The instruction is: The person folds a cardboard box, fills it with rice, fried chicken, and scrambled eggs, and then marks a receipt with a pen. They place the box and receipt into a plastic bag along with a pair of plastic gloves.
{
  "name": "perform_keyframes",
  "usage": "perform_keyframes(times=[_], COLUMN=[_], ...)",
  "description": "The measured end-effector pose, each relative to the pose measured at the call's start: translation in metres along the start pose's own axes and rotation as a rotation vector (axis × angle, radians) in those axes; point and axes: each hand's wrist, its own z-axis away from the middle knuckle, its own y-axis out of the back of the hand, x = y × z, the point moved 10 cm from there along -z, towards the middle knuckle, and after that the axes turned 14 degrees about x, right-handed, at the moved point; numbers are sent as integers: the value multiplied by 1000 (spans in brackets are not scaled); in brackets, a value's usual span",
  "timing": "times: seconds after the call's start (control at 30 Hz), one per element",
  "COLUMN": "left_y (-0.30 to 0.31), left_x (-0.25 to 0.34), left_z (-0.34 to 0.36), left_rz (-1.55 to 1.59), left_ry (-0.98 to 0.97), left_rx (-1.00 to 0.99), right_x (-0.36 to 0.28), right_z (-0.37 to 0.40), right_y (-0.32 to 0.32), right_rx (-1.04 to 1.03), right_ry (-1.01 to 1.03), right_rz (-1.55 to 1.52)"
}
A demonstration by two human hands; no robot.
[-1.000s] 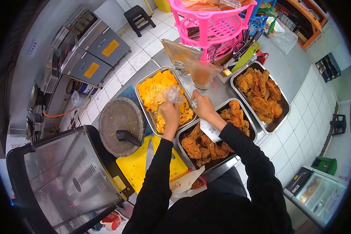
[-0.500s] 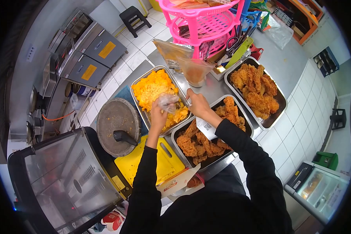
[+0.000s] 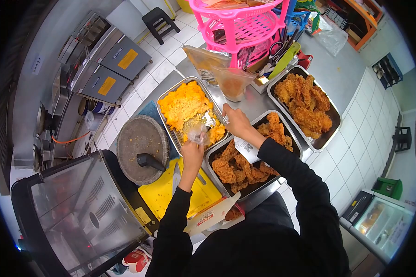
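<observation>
My left hand (image 3: 192, 156) is closed on a crumpled clear plastic bag (image 3: 198, 134), low over the near end of a metal tray (image 3: 164, 115). Bright yellow crumbly food (image 3: 185, 101) fills much of that tray, and a shiny silvery patch shows among it. At the tray's right rim my right hand (image 3: 238, 123) has its fingers bent together; what they grip cannot be made out. A white paper slip with a printed code (image 3: 246, 150) hangs below this hand, over a dark tray (image 3: 299, 147) of fried chicken (image 3: 238, 167).
Another tray of fried chicken (image 3: 305, 108) stands to the right. Behind are bags of powder (image 3: 231, 85) and a pink basket rack (image 3: 235, 14). To the left are a round stone mortar (image 3: 134, 143) with a dark pestle (image 3: 150, 161), a yellow cutting board (image 3: 166, 196) and a knife (image 3: 176, 175).
My left hand has lowered the plastic bag toward the near end of the yellow food, uncovering the silvery patch. My right hand stays at the tray's rim. The knife blade shows more.
</observation>
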Motion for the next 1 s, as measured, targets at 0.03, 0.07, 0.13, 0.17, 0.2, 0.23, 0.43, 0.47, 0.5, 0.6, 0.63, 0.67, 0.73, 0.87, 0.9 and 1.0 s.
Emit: perform_keyframes(times=[0.03, 0.07, 0.13, 0.17, 0.2, 0.23, 0.43, 0.47, 0.5, 0.6, 0.63, 0.67, 0.73, 0.87, 0.9, 1.0], left_y=[-1, -3, -6, -6, -7, -9, -14, -21, -40, -55, -60, -62, -79, -72, -72, -68], left_x=[-2, 0, 3, 6, 8, 9, -9, -22, -45, -55, -55, -62, -83, -74, -75, -80], left_z=[-2, -3, -7, -9, -11, -12, -16, -14, -7, 1, 5, 5, 17, 7, 6, 2], left_rz=[-29, -28, 51, 50, 84, 118, 331, 330, 363, 644, 892, 894, 1029, 1110, 1094, 1070], left_ry=[19, 19, 100, 100, 115, 130, 85, 85, 210, 503, 671, 670, 872, 874, 883, 869], left_rx=[-8, -6, 32, 32, 10, -12, 4, 6, -104, -231, -248, -246, -320, -329, -326, -309], right_x=[0, 0, -2, -4, -5, -5, -13, -15, -17, -21, -24, -26, -35, -35, -34, -33], right_z=[1, 1, 0, 1, 2, 2, 2, 2, 3, 1, 0, -1, -4, -9, -11, -12], right_y=[0, 0, 0, 0, -1, -3, -9, -9, -8, -18, -16, -14, -5, 3, 5, 18], right_rx=[0, -5, -6, 2, 11, 12, 64, 47, 31, 48, 50, 32, 12, -59, -23, -49], right_ry=[1, 10, 22, 34, 47, 46, 134, 102, 70, 116, 118, 119, 124, 113, 162, 133], right_rz=[1, 3, 6, 42, 78, 79, 150, 204, 259, 314, 315, 290, 268, 172, 123, 84])
